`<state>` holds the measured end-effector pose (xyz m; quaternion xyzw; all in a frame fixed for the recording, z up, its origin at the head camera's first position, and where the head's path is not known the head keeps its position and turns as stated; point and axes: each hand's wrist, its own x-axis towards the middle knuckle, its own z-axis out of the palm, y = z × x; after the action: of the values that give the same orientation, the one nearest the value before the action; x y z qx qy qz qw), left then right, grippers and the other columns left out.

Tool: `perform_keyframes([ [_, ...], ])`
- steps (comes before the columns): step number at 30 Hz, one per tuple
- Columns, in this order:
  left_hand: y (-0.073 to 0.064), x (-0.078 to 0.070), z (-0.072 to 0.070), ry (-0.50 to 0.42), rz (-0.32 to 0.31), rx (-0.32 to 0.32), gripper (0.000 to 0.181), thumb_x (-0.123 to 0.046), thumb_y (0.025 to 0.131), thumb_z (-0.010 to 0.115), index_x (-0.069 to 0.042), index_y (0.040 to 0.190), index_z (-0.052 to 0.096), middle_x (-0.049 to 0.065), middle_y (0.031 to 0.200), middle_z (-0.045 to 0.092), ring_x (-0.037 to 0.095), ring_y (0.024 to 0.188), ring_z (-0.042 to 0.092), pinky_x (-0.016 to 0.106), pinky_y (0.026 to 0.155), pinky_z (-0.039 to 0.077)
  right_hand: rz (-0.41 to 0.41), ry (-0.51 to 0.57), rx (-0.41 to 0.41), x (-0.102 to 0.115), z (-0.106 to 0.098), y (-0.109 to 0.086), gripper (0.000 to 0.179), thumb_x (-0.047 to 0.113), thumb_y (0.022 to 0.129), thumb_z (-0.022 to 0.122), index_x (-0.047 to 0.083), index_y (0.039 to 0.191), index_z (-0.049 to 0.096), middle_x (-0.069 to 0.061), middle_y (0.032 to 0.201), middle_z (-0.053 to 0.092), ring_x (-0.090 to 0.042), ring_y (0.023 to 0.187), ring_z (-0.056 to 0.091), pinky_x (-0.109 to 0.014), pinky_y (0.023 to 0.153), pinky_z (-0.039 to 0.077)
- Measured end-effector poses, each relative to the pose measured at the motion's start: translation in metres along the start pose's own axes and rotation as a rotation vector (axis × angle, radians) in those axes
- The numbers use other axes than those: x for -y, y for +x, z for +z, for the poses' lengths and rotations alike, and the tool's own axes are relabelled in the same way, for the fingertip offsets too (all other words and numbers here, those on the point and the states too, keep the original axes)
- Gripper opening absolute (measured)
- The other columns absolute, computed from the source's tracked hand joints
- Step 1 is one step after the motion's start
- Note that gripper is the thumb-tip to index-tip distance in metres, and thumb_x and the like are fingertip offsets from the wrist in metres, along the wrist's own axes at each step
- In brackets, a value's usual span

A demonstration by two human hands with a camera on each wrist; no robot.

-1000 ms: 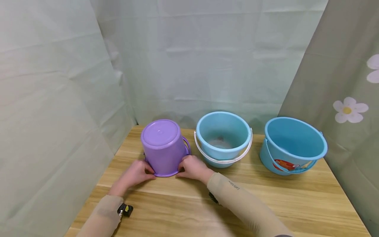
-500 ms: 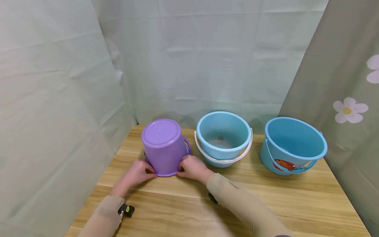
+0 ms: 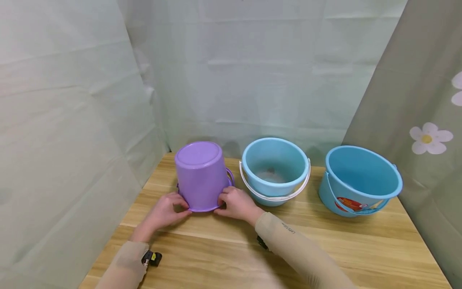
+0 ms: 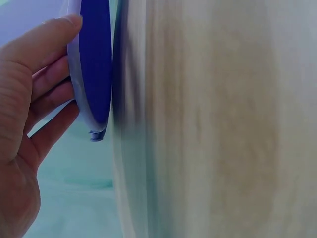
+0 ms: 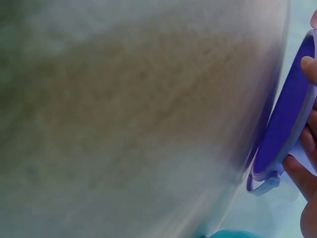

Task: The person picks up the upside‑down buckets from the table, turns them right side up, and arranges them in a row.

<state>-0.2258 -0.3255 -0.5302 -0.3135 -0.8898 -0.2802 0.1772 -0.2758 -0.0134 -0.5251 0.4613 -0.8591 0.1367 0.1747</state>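
An upside-down purple bucket (image 3: pixel 200 180) is at the left back of the wooden table, its base facing up. My left hand (image 3: pixel 167 210) grips its rim at the near left, thumb in front and fingers curled behind. At the near right of the same rim, my right hand (image 3: pixel 238 204) pinches it the same way. In the left wrist view, the near part of the rim (image 4: pixel 77 74) is raised off the tabletop, baring the dark inside. The right wrist view also shows the tilted opening (image 5: pixel 290 119) and part of the handle (image 5: pixel 265 186).
Right beside my right hand stands an upright light blue bucket (image 3: pixel 274 186) with a white handle (image 3: pixel 278 198). Farther right is another blue bucket (image 3: pixel 328 196) with a red label. Pale cloth (image 3: pixel 270 72) hangs behind the wooden table (image 3: pixel 216 257) and along its left side.
The purple bucket's near rim has come up and its base has tipped away from me, with both hands keeping their grip. The head view has shifted slightly.
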Motion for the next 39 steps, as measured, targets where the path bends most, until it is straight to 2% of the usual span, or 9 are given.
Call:
perform_keyframes([
  [10,0.005,-0.006,-0.006,0.019,-0.014,-0.055,0.027,-0.009,0.067,0.102,-0.016,0.080,0.080,-0.009,0.084,0.071,0.010,0.079,0.066,0.034,0.073,0.060,0.010,0.017,-0.054,-0.001,-0.003,0.002,0.029,0.045,0.086,0.089,0.022,0.083,0.072,0.010,0.083,0.060,-0.009,0.077,0.059,-0.022,0.069,0.052],
  [15,0.008,-0.007,-0.010,0.039,0.010,-0.088,0.027,-0.008,0.066,0.102,-0.018,0.078,0.079,-0.009,0.084,0.071,0.012,0.078,0.067,0.034,0.072,0.059,-0.003,0.029,-0.091,-0.003,-0.003,0.003,0.024,0.037,0.085,0.089,0.021,0.084,0.071,0.010,0.084,0.060,-0.009,0.078,0.059,-0.022,0.070,0.051],
  [22,0.010,-0.008,-0.019,0.045,0.040,-0.093,0.027,-0.010,0.067,0.101,-0.021,0.077,0.079,-0.013,0.084,0.072,0.012,0.079,0.068,0.030,0.074,0.058,-0.035,0.037,-0.132,-0.002,-0.010,0.005,0.019,0.025,0.084,0.089,0.020,0.085,0.070,0.009,0.087,0.062,-0.009,0.079,0.059,-0.021,0.070,0.051],
  [29,0.013,-0.009,-0.025,0.065,0.065,-0.106,0.034,0.003,0.064,0.097,-0.018,0.081,0.076,-0.007,0.087,0.074,0.017,0.085,0.069,0.042,0.077,0.062,-0.046,0.034,-0.177,0.000,-0.014,0.009,0.019,0.013,0.081,0.087,0.019,0.086,0.070,0.008,0.088,0.064,-0.010,0.082,0.061,-0.021,0.068,0.052],
  [32,0.014,-0.011,-0.027,0.074,0.078,-0.108,0.033,0.004,0.064,0.097,-0.015,0.081,0.076,-0.004,0.087,0.075,0.019,0.085,0.070,0.042,0.077,0.063,-0.049,0.025,-0.188,0.001,-0.015,0.009,0.019,0.012,0.081,0.087,0.019,0.087,0.070,0.008,0.088,0.065,-0.011,0.083,0.063,-0.022,0.069,0.054],
  [35,0.016,-0.014,-0.031,0.059,0.075,-0.120,0.032,0.006,0.065,0.096,-0.013,0.082,0.075,-0.001,0.087,0.075,0.019,0.084,0.071,0.038,0.078,0.063,-0.047,0.023,-0.226,0.002,-0.018,0.012,0.020,0.011,0.080,0.087,0.018,0.086,0.069,0.006,0.088,0.065,-0.012,0.082,0.064,-0.023,0.069,0.055],
  [39,0.023,-0.019,-0.040,0.041,0.079,-0.166,0.032,0.008,0.065,0.094,-0.011,0.083,0.076,0.002,0.088,0.075,0.019,0.081,0.071,0.026,0.079,0.060,-0.042,0.036,-0.306,0.003,-0.023,0.016,0.021,0.009,0.078,0.087,0.017,0.086,0.069,0.005,0.087,0.066,-0.013,0.081,0.065,-0.024,0.070,0.056],
])
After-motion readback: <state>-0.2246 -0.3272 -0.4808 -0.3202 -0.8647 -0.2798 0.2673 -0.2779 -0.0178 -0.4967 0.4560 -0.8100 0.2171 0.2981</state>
